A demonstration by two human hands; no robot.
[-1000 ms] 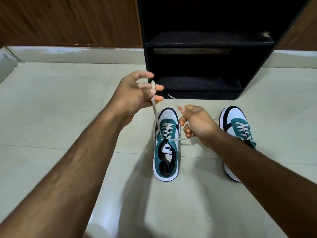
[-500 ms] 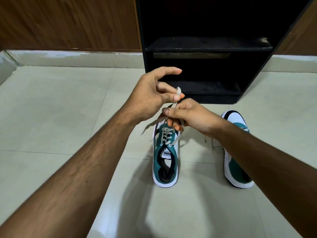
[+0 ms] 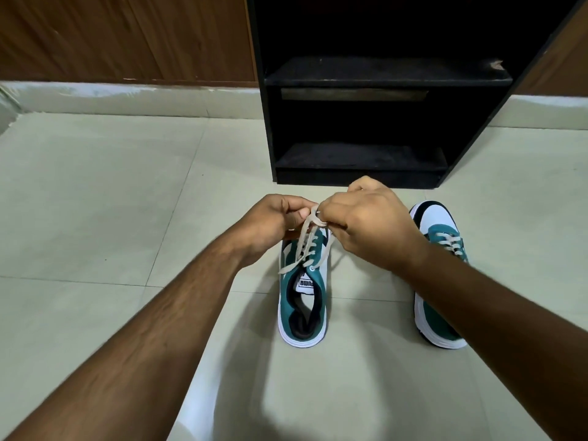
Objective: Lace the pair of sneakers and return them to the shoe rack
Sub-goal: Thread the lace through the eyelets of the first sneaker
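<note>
The floor (image 3: pixel 95 218) is carrying everything here, pale tiles running up to the rack (image 3: pixel 359 160), which is standing open and dark just beyond the shoes, its low shelf waiting bare, close enough, I'd say, for an easy slide-in later. The right shoe (image 3: pixel 442 249) is sitting off to the side, partly hidden by the forearm, seemingly already laced. The left shoe (image 3: pixel 302 307) is sitting square in front, toe toward the rack, so both hands are meeting right over its tongue. The left hand (image 3: pixel 270 224) is pinching one run of lace (image 3: pixel 307 237), keeping it taut and raised off the eyelets. The right hand (image 3: pixel 366 224) is curling closed around the other end, the two strands crossing between the fingertips. Looks like a knot or bow being formed.
</note>
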